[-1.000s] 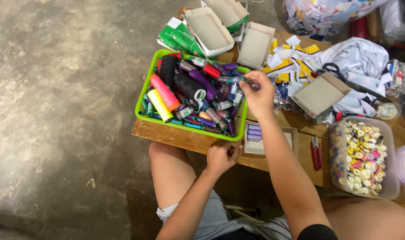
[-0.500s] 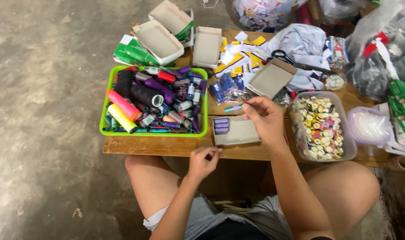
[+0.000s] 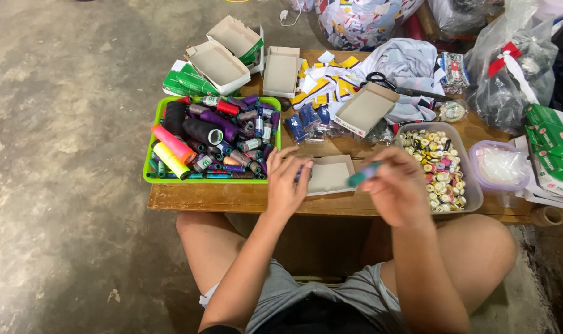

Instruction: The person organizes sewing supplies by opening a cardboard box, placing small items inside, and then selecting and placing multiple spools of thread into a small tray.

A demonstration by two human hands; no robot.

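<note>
Your right hand has come off the green tray w/ a small teal spool pinched in the fingers, now held over the desk front edge, just right of the open box. Left hand has moved up to the box's left side, fingers loosely spread, holding nothing. So the spool looks picked & brought to the box. Spool's blurred; long axis approx. lies slanted, far end up-right, near end toward the box.

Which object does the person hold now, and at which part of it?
The right hand holds a small teal thread spool, gripped at its right end by the fingertips; motion blur hides the exact grip. The left hand holds nothing and touches the small open cardboard box.
</note>
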